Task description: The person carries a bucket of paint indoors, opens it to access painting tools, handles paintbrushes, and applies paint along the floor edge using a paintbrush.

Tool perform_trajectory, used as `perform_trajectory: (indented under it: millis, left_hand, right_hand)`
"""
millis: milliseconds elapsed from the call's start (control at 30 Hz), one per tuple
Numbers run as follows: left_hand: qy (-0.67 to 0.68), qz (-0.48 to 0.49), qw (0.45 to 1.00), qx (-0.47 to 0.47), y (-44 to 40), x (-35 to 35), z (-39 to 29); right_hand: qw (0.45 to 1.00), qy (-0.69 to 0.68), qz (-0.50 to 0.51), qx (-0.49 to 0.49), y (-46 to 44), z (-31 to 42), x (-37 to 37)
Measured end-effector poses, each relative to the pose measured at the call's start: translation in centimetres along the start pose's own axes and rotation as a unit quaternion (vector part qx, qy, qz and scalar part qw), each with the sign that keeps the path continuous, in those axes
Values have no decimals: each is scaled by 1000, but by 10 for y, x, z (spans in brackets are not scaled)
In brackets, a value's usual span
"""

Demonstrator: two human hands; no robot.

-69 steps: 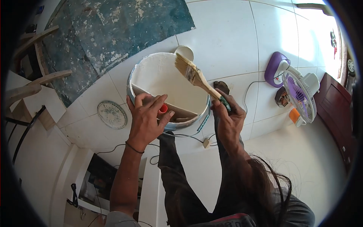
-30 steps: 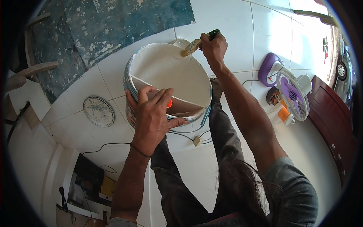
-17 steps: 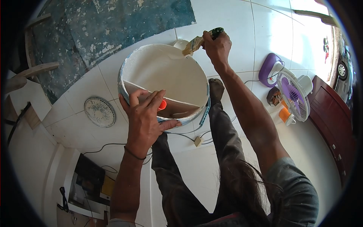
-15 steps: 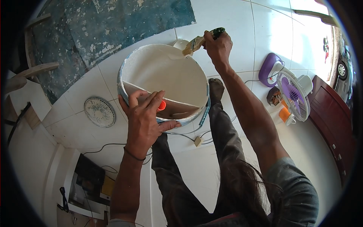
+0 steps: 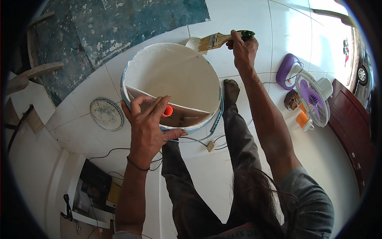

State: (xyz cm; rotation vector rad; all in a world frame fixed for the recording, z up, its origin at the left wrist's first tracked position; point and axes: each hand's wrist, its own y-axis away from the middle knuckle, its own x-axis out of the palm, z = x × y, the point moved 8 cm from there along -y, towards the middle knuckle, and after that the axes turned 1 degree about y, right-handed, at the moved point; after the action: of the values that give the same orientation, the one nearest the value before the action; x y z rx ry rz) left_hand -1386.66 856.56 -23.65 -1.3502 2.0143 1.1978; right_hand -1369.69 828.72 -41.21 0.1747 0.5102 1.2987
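A round bucket (image 5: 209,73) with a whitish coating inside stands on the tiles in front of me, a divider (image 5: 191,110) across its near part. My left hand (image 5: 149,119) grips the near side, fingers bent over toward the divider and thumb along the rim. Beside those fingers, in the near compartment, is an orange-red round object (image 5: 167,111). My right hand (image 5: 244,49) is closed round the dark green handle of a paintbrush (image 5: 213,41). The bristles point left, past the bucket's far rim, over a pale round thing (image 5: 193,43) that is partly hidden.
A paint-speckled round lid (image 5: 106,114) lies left of the bucket. Beyond it spreads a worn blue-green sheet (image 5: 131,24). A purple-and-white fan (image 5: 312,95) stands at right, with an orange-and-white item (image 5: 303,119) near it. Cables and a small beige block (image 5: 211,146) lie near my feet.
My right hand has moved right and slightly away with the paintbrush, whose bristles have left the bucket's far rim and turned more level. My left hand stays on the bucket.
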Motion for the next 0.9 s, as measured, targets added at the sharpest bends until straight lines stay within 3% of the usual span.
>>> perform_trajectory:
  millis: [100, 267, 500, 767, 900]
  left_hand:
    - [-16, -5, 1000, 9, -1, 0, -2]
    - [-8, -4, 1000, 8, -6, 1, -4]
    - [-9, 5, 1000, 6, -8, 5, -8]
    - [27, 13, 999, -35, 40, -2, 9]
    - [13, 8, 1000, 7, 71, -9, 33]
  right_hand:
    - [999, 7, 20, -35, 10, 24, 3]
    - [973, 177, 108, -97, 23, 41, 17]
    - [966, 159, 96, -182, 31, 38, 27]
    - [994, 14, 80, -67, 14, 20, 14]
    - [994, -92, 56, -10, -1, -23, 10]
